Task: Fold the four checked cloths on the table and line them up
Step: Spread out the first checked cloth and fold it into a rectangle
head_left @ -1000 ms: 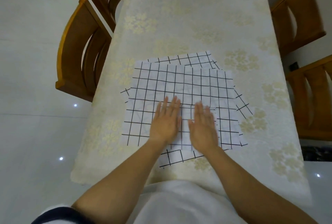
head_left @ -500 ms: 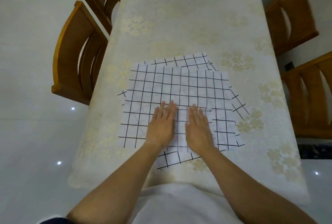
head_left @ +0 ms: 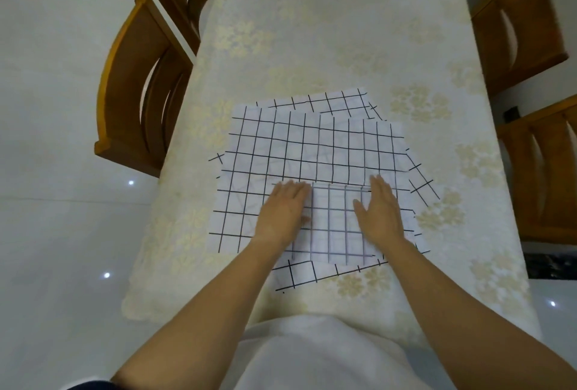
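Checked cloths (head_left: 312, 146), white fabric squares ruled with thin black grid lines, are lying in a loose overlapping pile on the near half of a long table (head_left: 312, 30) that is wearing a cream tablecloth with a pale gold flower pattern. The widest sheet is lying spread flat and roughly square to the table edge. Beneath it a skewed sheet (head_left: 299, 277) is poking out its corners at the near side, the left and the right, and another strip of check is showing along the far edge; how many layers are lying underneath cannot be told. On top, near the front of the pile, a smaller folded cloth (head_left: 335, 224) is sitting as a neat rectangle, its grid lines looking greyer and slightly blurred.

Both hands are resting palm down on this folded piece. The left hand (head_left: 282, 213) is pressing flat on its left edge, fingers straight and held together. The right hand (head_left: 382, 213) is lying flat on its right edge, fingers straight and close, thumb pointing inward.

Brown wooden chairs (head_left: 134, 92) are standing along both sides of the table on a glossy white floor (head_left: 46, 108).
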The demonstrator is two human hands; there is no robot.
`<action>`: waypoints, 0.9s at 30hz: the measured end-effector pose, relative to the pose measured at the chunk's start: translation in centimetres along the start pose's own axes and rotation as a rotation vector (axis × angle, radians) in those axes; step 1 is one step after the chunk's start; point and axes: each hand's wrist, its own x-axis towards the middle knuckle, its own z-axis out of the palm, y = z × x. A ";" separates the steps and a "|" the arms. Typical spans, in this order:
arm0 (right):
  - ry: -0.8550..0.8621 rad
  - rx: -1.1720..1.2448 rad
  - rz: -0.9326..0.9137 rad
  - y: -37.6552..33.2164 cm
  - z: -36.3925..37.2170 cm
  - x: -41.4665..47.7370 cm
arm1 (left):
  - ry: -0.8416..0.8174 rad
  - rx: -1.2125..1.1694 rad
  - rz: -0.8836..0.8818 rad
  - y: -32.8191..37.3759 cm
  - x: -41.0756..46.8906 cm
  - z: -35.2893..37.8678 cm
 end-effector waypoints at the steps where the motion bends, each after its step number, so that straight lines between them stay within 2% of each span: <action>1: -0.013 0.002 -0.048 -1.1 0.1 0.6 | -0.070 -0.017 0.018 0.6 0.4 0.3; 3: -0.058 -0.010 -0.152 -2.4 0.3 1.8 | -0.204 0.005 -0.016 1.0 0.8 1.2; 6: -0.090 -0.089 -0.229 -2.8 0.0 3.4 | -0.274 0.072 -0.060 0.7 1.0 1.7; 9: -0.055 -0.074 -0.074 -1.1 -1.0 4.3 | -0.318 0.145 -0.078 0.9 1.4 1.3; 11: -0.116 -0.088 0.072 0.0 -2.1 4.5 | -0.372 0.178 -0.118 1.5 1.6 1.3; 12: -0.169 -0.047 0.141 0.7 -2.5 4.6 | -0.397 0.207 -0.144 1.9 1.8 1.3; 14: -0.244 0.181 0.232 1.3 -3.2 4.1 | -0.438 0.251 -0.187 2.5 2.2 1.4; 16: -0.205 0.359 0.269 1.8 -3.6 3.1 | -0.470 0.261 -0.214 2.8 2.6 1.5; 19: -0.150 0.464 0.296 1.4 -4.0 0.7 | -0.502 0.265 -0.233 2.9 2.9 1.5; 25: -0.240 0.497 0.356 1.6 -2.3 -2.4 | -0.528 0.249 -0.232 3.2 2.9 1.2; 27: -0.209 0.476 0.380 1.7 -1.8 -2.8 | -0.529 0.242 -0.234 3.1 2.9 1.2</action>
